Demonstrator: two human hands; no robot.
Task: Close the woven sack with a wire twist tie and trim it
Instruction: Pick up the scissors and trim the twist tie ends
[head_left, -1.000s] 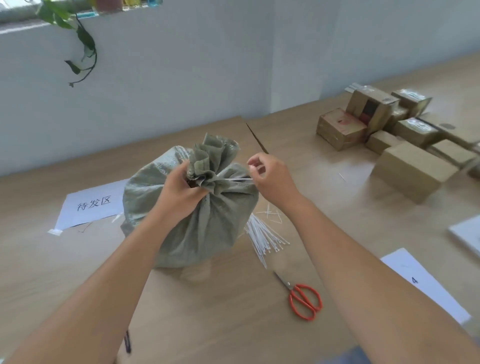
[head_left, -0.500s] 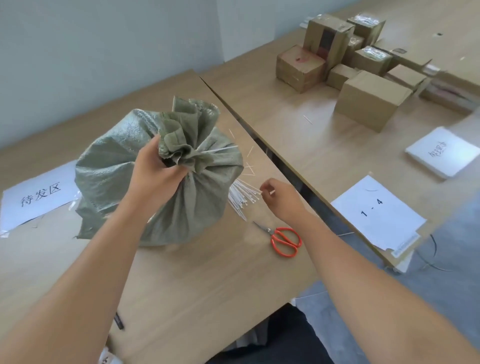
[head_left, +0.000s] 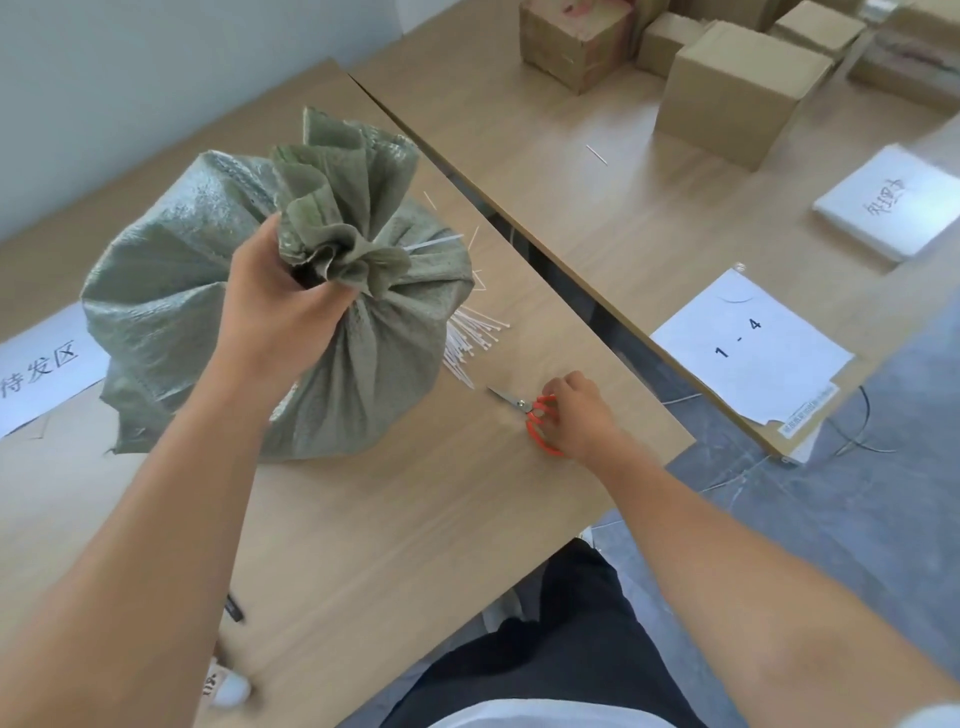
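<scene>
Green woven sack: stood upright on the wooden table, its gathered neck clasped by the left hand, fingers wrapped closed around the bunched fabric. White tie: seen projecting sideways from the neck toward the right. Bundle of spare white ties: laid on the table just beside the sack's right flank. Orange-handled scissors: laid flat on the table, blades pointed toward the sack; the handles are covered by the right hand, fingers curled onto the loops.
</scene>
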